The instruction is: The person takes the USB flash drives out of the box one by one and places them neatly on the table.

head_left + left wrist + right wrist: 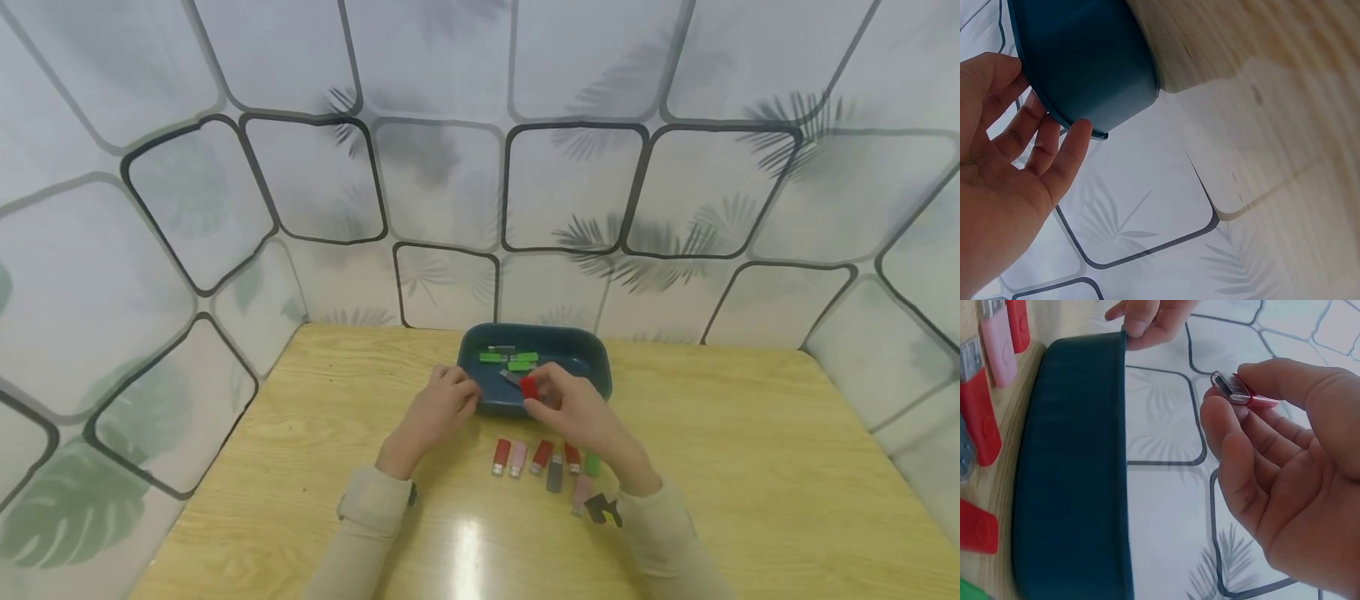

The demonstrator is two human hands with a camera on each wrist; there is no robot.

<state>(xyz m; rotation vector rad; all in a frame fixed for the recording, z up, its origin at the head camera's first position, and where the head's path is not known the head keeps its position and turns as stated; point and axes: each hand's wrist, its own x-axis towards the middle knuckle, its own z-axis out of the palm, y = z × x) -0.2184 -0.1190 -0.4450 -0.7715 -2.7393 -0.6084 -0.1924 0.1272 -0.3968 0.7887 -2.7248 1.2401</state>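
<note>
A dark blue plastic bin [558, 337] stands on the table, holding several green and grey USB sticks. My left hand [442, 404] grips its left end, and in the left wrist view the thumb and fingers [1075, 147] are at the rim. Over the bin's front right part, my right hand [573, 408] pinches a red USB stick [529, 388] between thumb and fingertips. Seen from the right wrist, that red stick [1241, 390] has its metal plug under a clear cap and is higher than the bin's rim.
In front of the bin lie more USB sticks: red [501, 457], pink [518, 459], grey [554, 475] and green [592, 463], some partly under my right wrist. The wooden table [300, 467] meets patterned cloth walls [450, 287] behind and at both sides.
</note>
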